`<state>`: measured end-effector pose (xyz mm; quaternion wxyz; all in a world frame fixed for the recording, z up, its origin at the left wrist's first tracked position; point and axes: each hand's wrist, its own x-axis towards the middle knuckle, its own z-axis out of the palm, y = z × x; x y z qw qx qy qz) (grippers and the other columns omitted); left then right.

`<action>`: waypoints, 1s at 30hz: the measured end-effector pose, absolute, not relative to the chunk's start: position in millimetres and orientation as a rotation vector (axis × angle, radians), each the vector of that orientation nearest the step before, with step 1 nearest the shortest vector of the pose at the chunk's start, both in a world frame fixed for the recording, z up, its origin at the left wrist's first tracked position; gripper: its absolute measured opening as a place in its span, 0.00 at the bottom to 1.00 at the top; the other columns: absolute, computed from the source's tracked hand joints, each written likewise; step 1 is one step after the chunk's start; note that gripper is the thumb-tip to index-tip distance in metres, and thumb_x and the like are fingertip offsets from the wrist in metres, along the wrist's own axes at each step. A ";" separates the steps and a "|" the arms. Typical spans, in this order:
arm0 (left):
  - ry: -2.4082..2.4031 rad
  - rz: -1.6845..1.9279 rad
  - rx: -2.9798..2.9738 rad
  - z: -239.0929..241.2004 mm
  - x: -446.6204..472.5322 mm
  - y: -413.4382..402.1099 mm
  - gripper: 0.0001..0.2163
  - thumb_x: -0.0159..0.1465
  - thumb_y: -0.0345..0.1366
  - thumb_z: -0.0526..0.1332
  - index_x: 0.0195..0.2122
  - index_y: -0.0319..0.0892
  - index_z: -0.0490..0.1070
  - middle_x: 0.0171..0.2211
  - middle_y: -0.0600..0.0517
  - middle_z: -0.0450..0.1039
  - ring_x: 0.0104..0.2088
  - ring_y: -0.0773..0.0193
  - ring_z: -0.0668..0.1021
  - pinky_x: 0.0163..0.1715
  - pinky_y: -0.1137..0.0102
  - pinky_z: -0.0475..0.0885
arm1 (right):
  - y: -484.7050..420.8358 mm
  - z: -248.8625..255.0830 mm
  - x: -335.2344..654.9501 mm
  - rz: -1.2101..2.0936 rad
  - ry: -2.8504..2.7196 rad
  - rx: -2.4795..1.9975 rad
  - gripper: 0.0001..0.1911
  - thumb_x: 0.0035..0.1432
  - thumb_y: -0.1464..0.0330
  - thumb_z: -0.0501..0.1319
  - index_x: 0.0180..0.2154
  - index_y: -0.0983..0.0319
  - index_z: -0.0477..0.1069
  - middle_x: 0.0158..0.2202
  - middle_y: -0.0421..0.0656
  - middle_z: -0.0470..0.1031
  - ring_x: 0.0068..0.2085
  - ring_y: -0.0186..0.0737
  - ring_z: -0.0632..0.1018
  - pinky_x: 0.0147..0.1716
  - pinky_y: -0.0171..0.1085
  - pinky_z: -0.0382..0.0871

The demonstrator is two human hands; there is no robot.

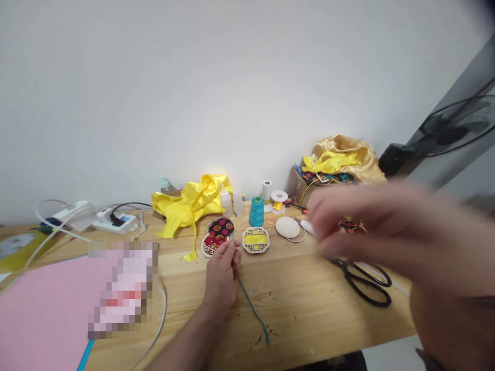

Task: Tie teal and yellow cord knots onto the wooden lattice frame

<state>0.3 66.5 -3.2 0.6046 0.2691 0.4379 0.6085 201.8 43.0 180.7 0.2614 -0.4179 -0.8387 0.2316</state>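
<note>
My left hand is low over the table with thumb and fingertips pinched together on a teal cord. One end of the cord trails toward the front of the table. Just beyond my fingers lies a gourd-shaped ornament of dark red patterned fabric with a pale wooden edge; my hand hides part of it. Close by on the right is a wooden lattice ornament with yellow fabric inside. My right hand is raised at the right, near the camera and smeared by motion, so whatever its fingers hold cannot be made out.
Black-handled scissors lie below my right hand. Behind the ornaments are a teal thread cone, a round pale disc and yellow satin. A fabric-filled box stands at the back right. Power strips and cables occupy the left.
</note>
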 end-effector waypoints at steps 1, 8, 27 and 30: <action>1.014 1.412 0.627 -1.3 0.1 65.9 0.10 0.54 0.41 0.63 0.29 0.39 0.69 0.16 0.61 0.61 0.13 0.78 0.53 0.12 0.80 0.46 | 43.2 166.9 196.2 0.636 -2.458 -1.024 0.07 0.55 0.64 0.59 0.27 0.58 0.70 0.28 0.40 0.71 0.30 0.35 0.70 0.28 0.34 0.65; 1.066 1.283 0.733 3.4 7.0 59.5 0.09 0.56 0.41 0.61 0.27 0.39 0.69 0.24 0.55 0.71 0.13 0.78 0.54 0.12 0.79 0.48 | 80.1 67.4 155.4 0.480 -2.763 -1.006 0.09 0.59 0.71 0.52 0.28 0.65 0.67 0.31 0.45 0.69 0.33 0.37 0.68 0.32 0.36 0.60; 1.125 1.107 0.809 -11.0 11.8 60.0 0.10 0.54 0.40 0.63 0.23 0.39 0.69 0.14 0.62 0.52 0.14 0.76 0.53 0.13 0.78 0.47 | 96.3 40.3 162.7 0.673 -2.505 -1.052 0.07 0.59 0.70 0.53 0.28 0.63 0.62 0.31 0.41 0.66 0.33 0.35 0.65 0.32 0.34 0.58; 1.106 1.104 0.786 -9.9 12.0 59.5 0.10 0.53 0.41 0.62 0.24 0.39 0.69 0.14 0.62 0.51 0.13 0.76 0.53 0.13 0.78 0.47 | 97.3 39.2 162.5 0.716 -2.456 -1.061 0.07 0.59 0.73 0.52 0.28 0.63 0.62 0.31 0.41 0.66 0.33 0.34 0.65 0.32 0.34 0.58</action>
